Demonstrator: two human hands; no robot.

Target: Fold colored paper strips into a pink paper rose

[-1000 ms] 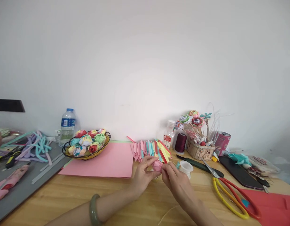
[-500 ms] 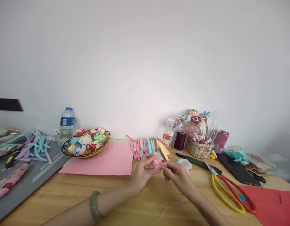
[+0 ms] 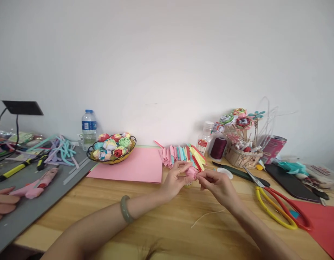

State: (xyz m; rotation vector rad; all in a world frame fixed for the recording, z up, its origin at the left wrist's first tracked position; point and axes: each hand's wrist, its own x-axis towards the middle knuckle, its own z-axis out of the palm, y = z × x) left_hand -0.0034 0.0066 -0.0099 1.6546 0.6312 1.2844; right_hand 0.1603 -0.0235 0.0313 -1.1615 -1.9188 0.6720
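Observation:
My left hand (image 3: 175,180) and my right hand (image 3: 217,183) meet over the wooden table (image 3: 167,231), both pinching a small pink folded paper flower (image 3: 192,172) between the fingertips. The left wrist wears a green bangle (image 3: 125,209). Just behind the hands lies a fan of folded paper strips (image 3: 183,154) in pink, teal, yellow and red. A thin pale thread (image 3: 206,216) trails on the table under my right forearm. A small white tape roll (image 3: 225,172) sits right behind my right hand.
A pink paper sheet (image 3: 134,168) and a wire basket of paper roses (image 3: 112,148) lie left of centre, a water bottle (image 3: 89,126) behind. Scissors (image 3: 277,206), red paper (image 3: 321,224), a flower basket (image 3: 241,151) and a thread spool (image 3: 218,148) stand right. Another person's hand (image 3: 3,206) rests by a pink glue gun (image 3: 34,186).
My view has shifted, so everything sits further right and higher. Both hands keep pinching the pink flower. Another person's hand has come into view at the left edge.

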